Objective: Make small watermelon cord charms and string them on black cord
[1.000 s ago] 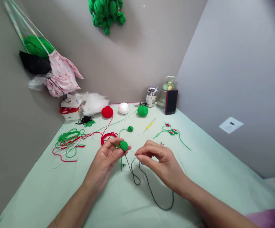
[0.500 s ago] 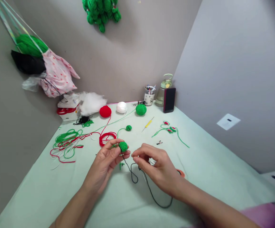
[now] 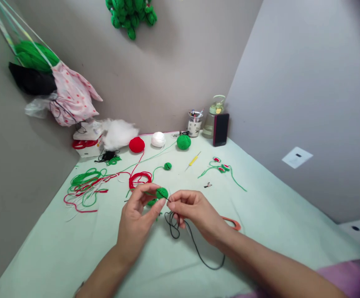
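Note:
Between the thumb and fingers of my left hand [image 3: 138,215] is a small green crocheted ball [image 3: 162,193], with a dark strand across its face. My right hand [image 3: 194,209] is closed in a pinch on the black yarn [image 3: 175,231] close beside the ball. The yarn hangs in loops below my fingers and trails over the table toward my right forearm. A second bit of green crochet [image 3: 151,202] shows under the left fingers. Orange-handled scissors [image 3: 234,224] lie partly hidden behind my right wrist.
Red [image 3: 136,145], white [image 3: 158,139] and green yarn balls [image 3: 184,142] sit at the back. Tangled yarn [image 3: 88,182] lies left. A yellow crochet hook [image 3: 194,159], small green-and-red pieces [image 3: 221,167] and a phone [image 3: 221,130] are to the right.
My right hand has come left, up to the ball, and now pinches the black yarn there. The ball has turned, and the yarn bunches in more loops below.

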Demonstrator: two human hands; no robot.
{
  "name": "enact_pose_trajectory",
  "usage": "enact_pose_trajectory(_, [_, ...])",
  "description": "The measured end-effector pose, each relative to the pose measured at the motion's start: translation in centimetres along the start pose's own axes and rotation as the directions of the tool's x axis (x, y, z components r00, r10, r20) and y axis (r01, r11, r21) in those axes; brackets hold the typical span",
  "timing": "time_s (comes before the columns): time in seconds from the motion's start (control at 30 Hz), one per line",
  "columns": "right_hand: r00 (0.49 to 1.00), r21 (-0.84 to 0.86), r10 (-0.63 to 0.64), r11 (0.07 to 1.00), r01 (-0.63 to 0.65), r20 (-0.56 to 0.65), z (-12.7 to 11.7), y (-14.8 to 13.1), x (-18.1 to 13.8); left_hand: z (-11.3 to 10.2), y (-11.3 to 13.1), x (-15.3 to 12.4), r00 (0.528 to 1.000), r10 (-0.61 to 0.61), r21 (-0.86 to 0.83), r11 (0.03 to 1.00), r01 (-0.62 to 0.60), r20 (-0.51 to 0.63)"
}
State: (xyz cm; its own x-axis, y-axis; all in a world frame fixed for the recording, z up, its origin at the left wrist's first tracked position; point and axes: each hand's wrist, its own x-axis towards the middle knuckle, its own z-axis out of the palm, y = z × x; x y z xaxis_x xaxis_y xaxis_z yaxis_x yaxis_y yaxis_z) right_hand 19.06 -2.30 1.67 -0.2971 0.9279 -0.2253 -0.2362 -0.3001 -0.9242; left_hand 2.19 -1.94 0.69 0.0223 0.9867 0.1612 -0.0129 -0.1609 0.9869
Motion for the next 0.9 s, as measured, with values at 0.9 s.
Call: enact_pose_trajectory(0.9, [0.843, -0.608, -0.528, 0.636, 0.475, 0.106, -0.2, 0.2, -1.2, -0.5, 0.0, 1.0, 0.953, -0.253, -0.407, 0.863, 0.299, 0.165])
